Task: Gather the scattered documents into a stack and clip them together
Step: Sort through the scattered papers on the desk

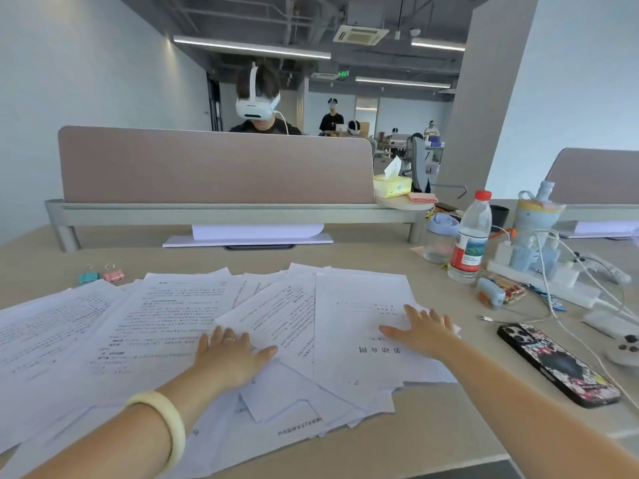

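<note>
Several printed white documents (pixel 166 326) lie fanned out and overlapping across the beige desk (pixel 432 416) in front of me. My left hand (pixel 230 354) rests flat on the sheets near the middle, fingers straight, a ring on one finger and a pale bangle on the wrist. My right hand (pixel 427 331) lies flat on the right-hand sheet, fingers spread. Two binder clips, one teal (pixel 88 278) and one pink (pixel 114 274), sit on the desk beyond the papers at the far left. Neither hand holds anything.
A phone in a patterned case (pixel 558 364) lies right of the papers. Further back right stand a water bottle (pixel 472 236), a clear jar (pixel 439 240), a power strip with chargers and cables (pixel 539 271), and snack packets. A desk divider (pixel 214 164) closes off the far side; a person sits behind it.
</note>
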Demonstrator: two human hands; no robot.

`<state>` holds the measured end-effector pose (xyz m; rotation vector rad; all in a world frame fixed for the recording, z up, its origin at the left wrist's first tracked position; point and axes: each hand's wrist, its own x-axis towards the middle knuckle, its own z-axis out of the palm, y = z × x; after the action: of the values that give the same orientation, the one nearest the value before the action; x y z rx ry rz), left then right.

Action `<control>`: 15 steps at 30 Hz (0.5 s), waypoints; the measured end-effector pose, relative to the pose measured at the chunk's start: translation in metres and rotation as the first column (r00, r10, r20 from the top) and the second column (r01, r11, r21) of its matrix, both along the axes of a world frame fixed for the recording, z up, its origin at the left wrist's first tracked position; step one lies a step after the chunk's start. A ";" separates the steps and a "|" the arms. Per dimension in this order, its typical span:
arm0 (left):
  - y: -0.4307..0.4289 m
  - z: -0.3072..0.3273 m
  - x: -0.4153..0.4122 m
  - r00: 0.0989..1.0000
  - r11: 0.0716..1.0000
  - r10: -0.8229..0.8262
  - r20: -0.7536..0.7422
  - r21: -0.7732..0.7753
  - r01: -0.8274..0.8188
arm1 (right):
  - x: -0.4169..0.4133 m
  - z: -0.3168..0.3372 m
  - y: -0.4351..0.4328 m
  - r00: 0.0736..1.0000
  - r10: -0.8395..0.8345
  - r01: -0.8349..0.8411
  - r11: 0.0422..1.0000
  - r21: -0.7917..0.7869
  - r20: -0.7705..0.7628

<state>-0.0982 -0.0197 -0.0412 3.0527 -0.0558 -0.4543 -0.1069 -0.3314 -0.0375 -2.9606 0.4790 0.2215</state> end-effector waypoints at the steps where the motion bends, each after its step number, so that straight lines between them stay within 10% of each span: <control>1: -0.003 0.000 0.004 1.000 1.000 -0.006 0.003 -0.001 0.006 | 0.005 -0.005 0.000 1.000 0.003 -0.003 1.000 0.007 -0.016; 9: -0.019 0.002 0.036 0.988 0.983 -0.150 -0.019 -0.113 0.147 | 0.016 -0.019 0.005 0.978 0.210 -0.208 0.973 0.104 -0.005; 15: -0.028 0.010 0.034 0.999 0.992 -0.038 0.025 -0.120 0.040 | 0.015 -0.014 -0.010 0.996 0.066 -0.074 0.990 0.120 0.067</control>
<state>-0.0644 -0.0480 -0.0309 2.9429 -0.1390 -0.4033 -0.0916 -0.3417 -0.0520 -2.8575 0.3414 0.1585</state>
